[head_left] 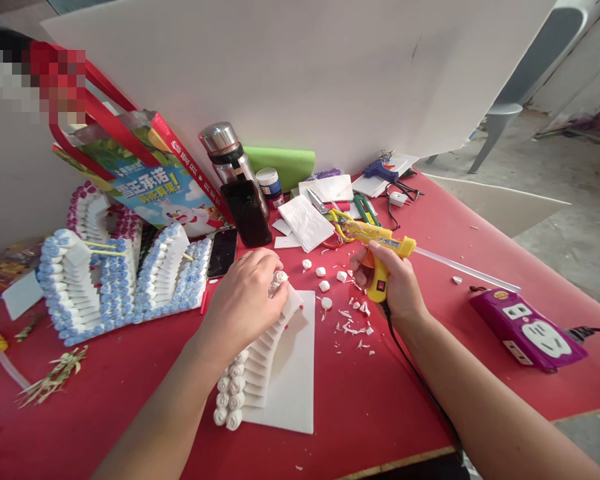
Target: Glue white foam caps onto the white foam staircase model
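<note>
My right hand (395, 280) is wrapped round the handle of a yellow hot glue gun (380, 235), its nozzle pointing left and a clear glue stick (467, 270) sticking out of its back. My left hand (250, 293) bends over the top of a white curved stepped model (260, 370) edged with white rosettes (230, 400), its fingers against the upper rosettes. Part of the model is hidden under that hand. It stands on a white board (293, 373). Between the hands lie several loose white rosettes (325, 286) and white scraps (353, 327).
Blue-and-white finished models (117, 287) stand at left before a printed bag (165, 180). A steel flask (225, 157), a propped black phone (246, 213), scissors (320, 202) and a blue glue gun (380, 170) are behind. A purple power strip (527, 330) lies at right.
</note>
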Motion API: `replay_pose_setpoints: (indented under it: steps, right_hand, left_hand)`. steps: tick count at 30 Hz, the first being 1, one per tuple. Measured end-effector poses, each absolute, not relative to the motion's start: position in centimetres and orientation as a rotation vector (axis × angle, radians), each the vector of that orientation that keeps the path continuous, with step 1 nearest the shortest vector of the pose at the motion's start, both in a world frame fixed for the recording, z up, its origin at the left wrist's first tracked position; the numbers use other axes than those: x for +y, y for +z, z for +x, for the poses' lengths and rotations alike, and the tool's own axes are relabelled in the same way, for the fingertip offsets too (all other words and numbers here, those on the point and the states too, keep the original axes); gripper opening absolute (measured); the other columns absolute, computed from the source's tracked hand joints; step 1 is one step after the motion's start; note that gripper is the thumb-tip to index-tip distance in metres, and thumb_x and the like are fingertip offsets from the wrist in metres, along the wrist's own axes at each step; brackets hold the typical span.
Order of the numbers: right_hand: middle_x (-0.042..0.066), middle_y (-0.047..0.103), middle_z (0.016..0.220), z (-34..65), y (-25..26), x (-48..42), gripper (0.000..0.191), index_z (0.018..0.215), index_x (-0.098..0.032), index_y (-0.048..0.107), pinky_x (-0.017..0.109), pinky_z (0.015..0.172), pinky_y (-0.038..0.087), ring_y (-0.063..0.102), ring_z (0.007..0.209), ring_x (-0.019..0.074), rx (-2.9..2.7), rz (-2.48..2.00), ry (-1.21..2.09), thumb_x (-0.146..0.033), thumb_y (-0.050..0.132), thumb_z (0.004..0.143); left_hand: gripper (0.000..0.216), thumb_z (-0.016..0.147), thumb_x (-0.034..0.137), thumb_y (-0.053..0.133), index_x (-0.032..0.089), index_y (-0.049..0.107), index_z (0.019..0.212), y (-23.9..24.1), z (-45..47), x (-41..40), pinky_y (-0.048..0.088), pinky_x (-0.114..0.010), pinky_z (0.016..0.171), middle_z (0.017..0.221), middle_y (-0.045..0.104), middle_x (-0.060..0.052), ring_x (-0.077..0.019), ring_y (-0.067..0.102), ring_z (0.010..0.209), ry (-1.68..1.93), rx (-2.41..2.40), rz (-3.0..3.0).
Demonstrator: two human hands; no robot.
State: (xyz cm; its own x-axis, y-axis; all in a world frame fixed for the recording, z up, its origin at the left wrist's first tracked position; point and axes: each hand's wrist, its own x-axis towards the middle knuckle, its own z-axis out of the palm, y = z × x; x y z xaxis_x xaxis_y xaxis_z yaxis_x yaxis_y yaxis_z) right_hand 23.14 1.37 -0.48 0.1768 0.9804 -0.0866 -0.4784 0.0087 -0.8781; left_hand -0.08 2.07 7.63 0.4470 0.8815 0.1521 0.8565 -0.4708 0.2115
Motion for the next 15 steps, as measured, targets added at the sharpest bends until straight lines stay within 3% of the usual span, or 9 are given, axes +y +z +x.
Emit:
replay_pose_setpoints:
  steps: [8, 12, 15]
  right_hand:
    - [0.005, 0.066, 0.069, 23.1, -0.6, 1.3, 0.031, 0.075, -0.016, 0.068, 0.026, 0.047, 0.041, 0.050, 0.049, 0.0119, -0.692, -0.947, 1.287, -0.044, 0.065, 0.088]
    - [0.005, 0.066, 0.068, 23.1, -0.6, 1.4, 0.031, 0.075, -0.016, 0.068, 0.026, 0.046, 0.041, 0.051, 0.049, 0.0118, -0.682, -0.941, 1.297, -0.044, 0.065, 0.088]
    - [0.005, 0.066, 0.068, 23.1, -0.5, 1.4, 0.031, 0.075, -0.016, 0.068, 0.026, 0.046, 0.041, 0.051, 0.049, 0.0119, -0.676, -0.942, 1.290, -0.045, 0.066, 0.087]
  left_hand:
    - [0.010, 0.094, 0.019, 0.049, 0.019, 0.058, 0.094, 7.2, 0.0, 2.1, 0.047, -0.045, 0.096, 0.114, 0.065, -0.011, -0.0282, 0.062, 0.109, 0.395, 1.534, 2.525]
    - [0.010, 0.093, 0.026, 0.058, 0.021, 0.065, 0.098, 8.2, 0.5, 1.3, 0.046, -0.044, 0.101, 0.118, 0.066, -0.009, -0.0267, 0.060, 0.114, 0.728, 1.377, 2.234]
    - [0.018, 0.089, 0.030, 0.069, 0.021, 0.069, 0.104, 8.5, 1.6, 0.0, 0.053, -0.033, 0.081, 0.102, 0.070, -0.007, -0.0195, 0.065, 0.091, 0.909, 1.118, 1.536]
